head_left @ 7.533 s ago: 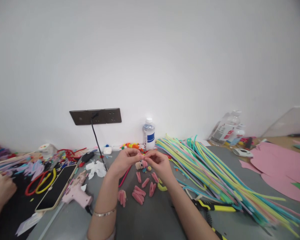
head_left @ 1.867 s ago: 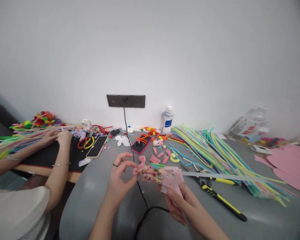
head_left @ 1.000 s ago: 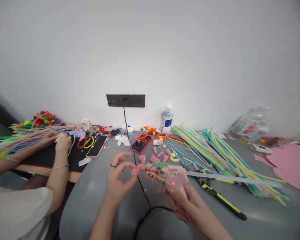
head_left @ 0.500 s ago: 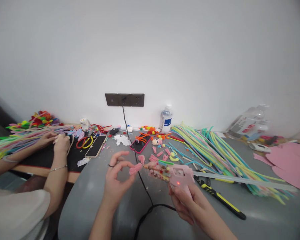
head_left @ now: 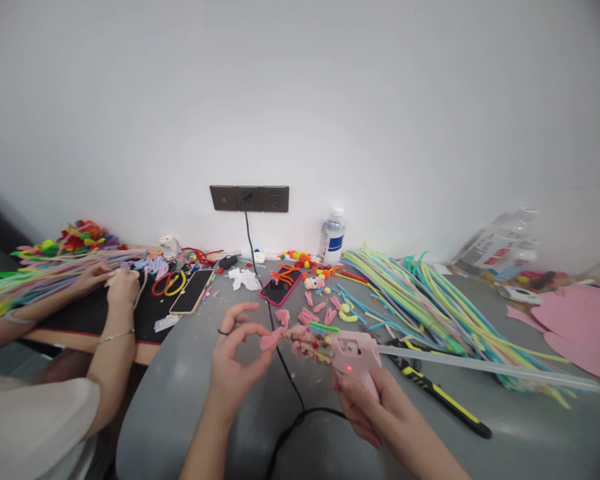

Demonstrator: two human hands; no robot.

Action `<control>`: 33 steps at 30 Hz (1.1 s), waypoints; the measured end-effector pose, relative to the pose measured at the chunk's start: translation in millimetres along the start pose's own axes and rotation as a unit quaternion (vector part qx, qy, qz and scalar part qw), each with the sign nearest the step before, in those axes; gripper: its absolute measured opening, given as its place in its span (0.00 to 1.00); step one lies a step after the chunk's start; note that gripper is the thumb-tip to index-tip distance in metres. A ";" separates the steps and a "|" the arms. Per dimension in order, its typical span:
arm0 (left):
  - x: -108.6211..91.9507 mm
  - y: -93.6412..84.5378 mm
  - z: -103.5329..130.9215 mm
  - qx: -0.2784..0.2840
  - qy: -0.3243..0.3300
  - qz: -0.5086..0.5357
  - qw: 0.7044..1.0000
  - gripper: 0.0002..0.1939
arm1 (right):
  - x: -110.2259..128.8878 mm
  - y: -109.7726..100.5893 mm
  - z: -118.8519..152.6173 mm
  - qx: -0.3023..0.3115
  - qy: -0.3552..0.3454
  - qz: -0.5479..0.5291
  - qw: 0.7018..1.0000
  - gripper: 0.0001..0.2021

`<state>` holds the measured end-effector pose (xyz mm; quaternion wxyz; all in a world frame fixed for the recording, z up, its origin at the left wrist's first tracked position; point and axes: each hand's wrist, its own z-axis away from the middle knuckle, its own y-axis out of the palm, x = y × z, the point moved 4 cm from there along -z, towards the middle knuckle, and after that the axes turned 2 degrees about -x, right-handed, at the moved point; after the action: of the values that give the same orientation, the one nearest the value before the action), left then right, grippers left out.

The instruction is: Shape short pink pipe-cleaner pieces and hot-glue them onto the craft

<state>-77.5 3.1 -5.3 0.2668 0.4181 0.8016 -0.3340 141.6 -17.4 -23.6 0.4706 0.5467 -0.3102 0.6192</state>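
**Soft pink fuzzy piece (head_left: 269,341) in one hand, glue gun (head_left: 354,357) in the other**

The fuzzy piece is up above the gray table (head_left: 165,400), closer to its left edge than its right edge. It is right by the gun's tip (head_left: 287,335); I can't tell if they touch. It looks light, soft and easy to squash, so a gentle pinch at the end away from the tip should work best.

Your left hand (head_left: 234,360) pinches it with thumb and finger, the other fingers loosely spread. Your right hand (head_left: 367,407) is wrapped around the gun's handle; I can't tell how hard it squeezes. The gun looks hard and a bit heavier, and its tip may be hot, so the handle is the safe spot.

A long glue stick (head_left: 490,365) pokes out its back toward the table's right edge. More pink pieces (head_left: 319,307) lie toward the far edge, near a phone (head_left: 279,295).
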 end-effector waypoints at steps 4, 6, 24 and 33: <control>-1.2 -0.5 1.1 -0.010 -0.005 0.014 1.000 0.04 | 2.9 -1.7 0.5 -0.022 -0.003 0.025 0.999 0.31; -1.2 -1.0 1.5 -0.016 -0.005 0.018 1.000 0.04 | 4.0 -2.7 0.4 -0.034 -0.005 0.038 0.999 0.31; 40.3 -62.8 39.5 -0.097 -0.142 0.047 0.984 0.12 | 34.4 46.5 -121.4 0.040 -0.160 0.125 0.978 0.16; 49.3 -103.5 91.9 -0.094 -0.212 0.066 0.970 0.14 | -12.3 149.0 -198.7 0.066 -0.208 0.409 0.886 0.23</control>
<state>-176.8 -86.6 -66.1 0.4906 0.3627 0.7249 -0.3198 -72.7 103.8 -57.7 0.0631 0.5172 -0.5556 0.6479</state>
